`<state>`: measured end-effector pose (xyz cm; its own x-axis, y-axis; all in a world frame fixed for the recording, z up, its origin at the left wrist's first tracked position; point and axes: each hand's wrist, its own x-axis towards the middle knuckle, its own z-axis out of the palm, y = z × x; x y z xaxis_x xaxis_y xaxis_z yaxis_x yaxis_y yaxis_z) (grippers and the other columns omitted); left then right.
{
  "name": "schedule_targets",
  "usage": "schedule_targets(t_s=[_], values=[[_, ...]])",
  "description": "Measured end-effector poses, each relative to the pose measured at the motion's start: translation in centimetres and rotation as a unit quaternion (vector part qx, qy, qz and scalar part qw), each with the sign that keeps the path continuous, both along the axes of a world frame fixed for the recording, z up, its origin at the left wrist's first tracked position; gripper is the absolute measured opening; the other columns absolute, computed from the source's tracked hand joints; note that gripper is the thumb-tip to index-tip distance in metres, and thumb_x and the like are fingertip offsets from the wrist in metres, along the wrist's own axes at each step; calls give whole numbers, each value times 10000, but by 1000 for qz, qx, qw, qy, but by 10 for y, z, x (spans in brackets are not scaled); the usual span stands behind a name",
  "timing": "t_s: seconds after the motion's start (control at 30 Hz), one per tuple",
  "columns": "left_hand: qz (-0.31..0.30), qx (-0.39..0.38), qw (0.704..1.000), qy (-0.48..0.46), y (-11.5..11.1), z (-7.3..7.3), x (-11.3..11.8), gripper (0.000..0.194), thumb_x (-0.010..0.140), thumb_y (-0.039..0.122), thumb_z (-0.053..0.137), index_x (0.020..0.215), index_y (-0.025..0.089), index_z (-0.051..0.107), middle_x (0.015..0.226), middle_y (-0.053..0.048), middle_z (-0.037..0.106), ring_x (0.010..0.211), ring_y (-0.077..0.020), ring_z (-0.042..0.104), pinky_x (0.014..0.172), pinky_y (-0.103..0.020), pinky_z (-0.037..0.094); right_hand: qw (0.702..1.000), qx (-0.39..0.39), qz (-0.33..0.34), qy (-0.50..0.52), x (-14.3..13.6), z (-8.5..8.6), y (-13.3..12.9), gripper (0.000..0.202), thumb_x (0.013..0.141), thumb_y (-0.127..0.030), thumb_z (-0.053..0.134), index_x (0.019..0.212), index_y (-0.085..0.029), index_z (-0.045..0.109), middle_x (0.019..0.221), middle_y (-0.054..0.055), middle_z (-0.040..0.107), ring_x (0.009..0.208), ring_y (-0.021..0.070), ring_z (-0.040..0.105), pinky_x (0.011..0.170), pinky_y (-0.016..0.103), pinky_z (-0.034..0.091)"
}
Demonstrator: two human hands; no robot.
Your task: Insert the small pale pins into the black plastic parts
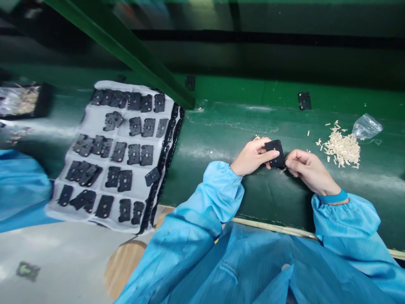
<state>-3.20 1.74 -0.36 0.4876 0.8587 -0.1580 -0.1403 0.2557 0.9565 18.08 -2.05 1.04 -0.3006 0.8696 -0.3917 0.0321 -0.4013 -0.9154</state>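
Note:
A black square plastic part point(274, 153) is pinched in my left hand point(254, 156), the thumb lying across its face. My right hand point(305, 166) is at the right edge of that part, thumb and fingertips pressed together; what they hold, if anything, is too small to make out. Right of my right hand lies a pile of small cream-coloured pieces point(343, 147) with a clear plastic bag point(367, 126) beside it. A few more small pieces show behind my left hand and under the black part.
On the left, a white sectioned tray point(95, 126) holds several black parts. Single black parts point(304, 101) lie at the back of the green bench point(221, 126). A green post point(142, 59) slants down behind the tray. A person's blue sleeve point(22, 185) is at far left.

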Motion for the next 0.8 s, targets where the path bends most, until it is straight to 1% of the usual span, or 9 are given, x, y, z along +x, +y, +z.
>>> schedule_targets(t_s=[0.13,0.2,0.33,0.47,0.53,0.67,0.73,0.8], values=[[2,6,1000,0,1,1,0,570,778,597,828,927,114,564,780,-10,589,665,-110,629,517,-209,546,1000,3,-18,-12,0,1,-1,441,796,-523,825,807,-149,592,652,-13,511,566,92,408,552,248,285],[0,7,1000,-4,1,1,0,571,783,598,826,930,115,560,774,-7,590,655,-107,626,519,-210,547,1000,-2,-21,-2,0,1,-1,448,792,-525,838,803,-150,594,669,-9,522,573,92,412,561,253,286],[-8,13,1000,-18,1,2,1,564,791,586,831,894,112,543,774,-4,590,632,-86,608,529,-197,541,997,-30,-9,66,0,2,-2,453,786,-506,859,794,-156,572,693,-8,527,581,92,404,582,266,259],[-17,17,999,-33,0,1,1,562,794,581,832,888,110,542,790,-6,595,607,-73,604,535,-188,533,988,-75,30,131,-2,5,-2,489,796,-522,846,757,-170,509,575,-30,442,548,102,359,588,282,211],[-14,21,999,-35,-1,1,2,559,799,580,829,901,108,548,802,-10,599,602,-73,607,542,-191,534,984,-94,34,148,-4,6,-2,497,791,-531,842,767,-175,495,565,-34,432,544,105,351,592,283,208],[-18,28,999,-35,-5,-1,6,530,818,561,819,912,109,559,824,-12,594,610,-76,611,552,-198,541,979,-115,26,165,-9,7,-4,502,801,-563,816,802,-181,492,607,-21,468,554,109,352,601,282,241],[-17,19,999,-39,-6,-1,9,535,811,564,822,918,110,559,830,-13,586,619,-82,612,546,-202,547,980,-106,18,167,-11,6,-4,509,820,-584,800,810,-185,485,599,-20,461,556,112,346,598,278,248],[3,2,999,-43,-7,0,12,549,797,569,829,940,113,560,836,-16,575,641,-94,616,535,-205,555,984,-84,-13,158,-12,3,-4,519,836,-600,791,807,-189,474,583,-24,438,561,116,345,588,273,249]])
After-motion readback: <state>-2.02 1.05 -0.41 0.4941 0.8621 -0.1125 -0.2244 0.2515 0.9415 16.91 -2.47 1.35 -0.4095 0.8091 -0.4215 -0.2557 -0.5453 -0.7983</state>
